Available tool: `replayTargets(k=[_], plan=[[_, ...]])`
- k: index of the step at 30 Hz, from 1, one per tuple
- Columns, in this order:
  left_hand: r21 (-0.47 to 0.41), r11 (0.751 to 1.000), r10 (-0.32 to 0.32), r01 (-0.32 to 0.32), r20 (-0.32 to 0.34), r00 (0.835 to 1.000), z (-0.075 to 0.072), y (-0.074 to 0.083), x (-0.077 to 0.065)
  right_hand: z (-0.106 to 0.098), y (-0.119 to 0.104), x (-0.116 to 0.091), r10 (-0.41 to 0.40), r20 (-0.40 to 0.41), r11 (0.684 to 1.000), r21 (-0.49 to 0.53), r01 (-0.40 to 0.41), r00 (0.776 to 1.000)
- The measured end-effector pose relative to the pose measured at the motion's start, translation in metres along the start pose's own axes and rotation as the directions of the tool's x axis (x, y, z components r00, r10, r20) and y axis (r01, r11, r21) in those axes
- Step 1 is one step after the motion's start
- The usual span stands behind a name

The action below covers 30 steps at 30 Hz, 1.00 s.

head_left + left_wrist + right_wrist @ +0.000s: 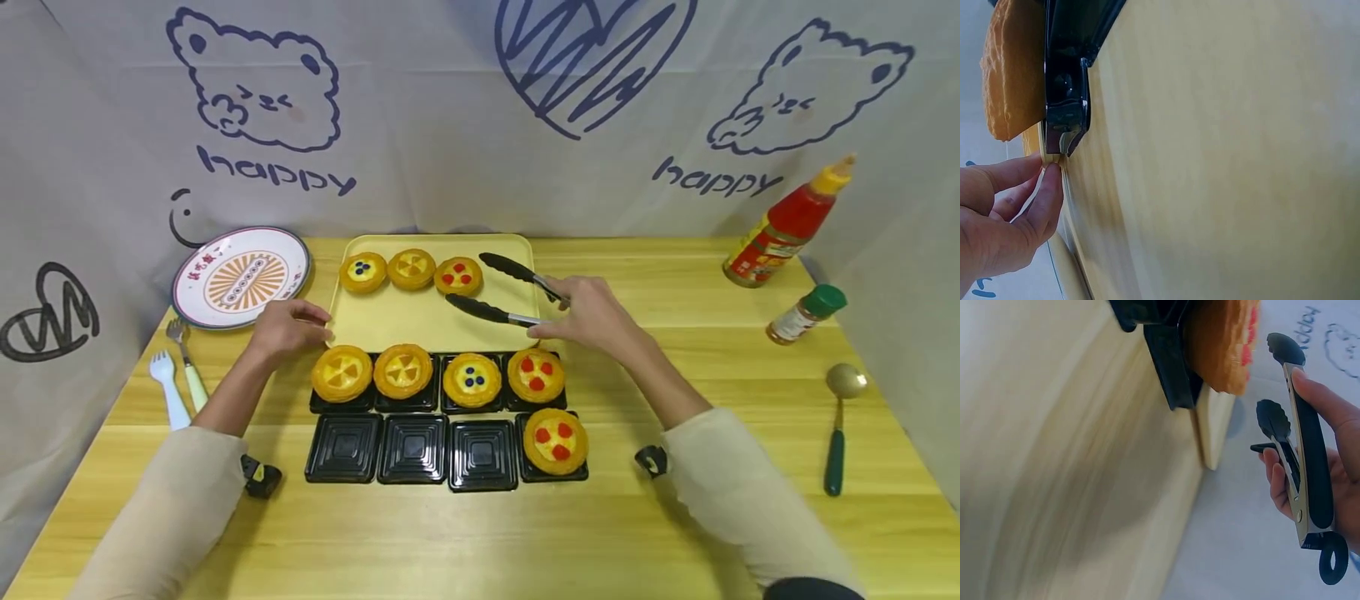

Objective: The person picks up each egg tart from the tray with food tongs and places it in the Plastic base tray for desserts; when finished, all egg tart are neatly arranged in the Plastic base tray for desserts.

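My left hand point(291, 325) pinches the left edge of a pale yellow tray point(390, 318) between thumb and fingers; the left wrist view shows the fingertips point(1052, 181) at its corner. In my right hand point(596, 315) are metal tongs with black tips point(1316, 456), their arms spread. The tips are over the tray's right part, just right of a tart with red pieces point(458, 276). To its left on the tray sit a tart with orange wedges point(412, 268) and one with blue dots point(363, 272). Nothing is between the tong tips.
Before the tray, two rows of black square bases point(480, 454) carry several tarts, including a red-topped tart point(556, 442). A plate point(242, 277) leans back left, near two forks point(171, 392). Right are a red sauce bottle point(780, 225), a green-capped jar point(806, 313) and a spoon point(836, 450).
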State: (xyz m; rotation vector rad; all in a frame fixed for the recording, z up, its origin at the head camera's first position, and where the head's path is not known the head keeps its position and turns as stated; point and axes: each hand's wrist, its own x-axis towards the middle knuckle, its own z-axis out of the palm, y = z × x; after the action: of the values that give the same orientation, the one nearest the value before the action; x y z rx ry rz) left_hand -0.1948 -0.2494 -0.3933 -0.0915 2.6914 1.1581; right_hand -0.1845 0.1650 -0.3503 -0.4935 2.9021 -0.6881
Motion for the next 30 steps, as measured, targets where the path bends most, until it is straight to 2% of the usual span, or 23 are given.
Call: replayTargets(k=[3,7,15,22,30], plan=[[-0.004,1.000,-0.004,0.004,0.006,1.000,0.001,0.001,0.000,0.009,0.000,0.020,0.037,0.019,0.999,0.034,-0.038,0.999],[-0.009,1.000,-0.013,0.013,0.010,1.000,0.001,0.001,0.000,0.020,0.002,0.035,0.057,0.034,0.996,0.070,-0.059,0.998],[0.030,1.000,-0.003,0.003,-0.003,1.000,0.000,0.001,-0.002,0.026,0.000,0.037,0.038,-0.006,0.997,0.075,-0.037,0.999],[0.036,0.999,0.000,0.000,-0.007,1.000,0.001,0.002,-0.001,0.008,-0.006,0.014,0.018,-0.001,1.000,0.015,-0.018,1.000],[0.025,1.000,-0.004,0.005,-0.014,1.000,0.001,0.003,-0.001,-0.014,-0.016,-0.039,-0.064,0.004,0.997,-0.048,0.064,0.998]])
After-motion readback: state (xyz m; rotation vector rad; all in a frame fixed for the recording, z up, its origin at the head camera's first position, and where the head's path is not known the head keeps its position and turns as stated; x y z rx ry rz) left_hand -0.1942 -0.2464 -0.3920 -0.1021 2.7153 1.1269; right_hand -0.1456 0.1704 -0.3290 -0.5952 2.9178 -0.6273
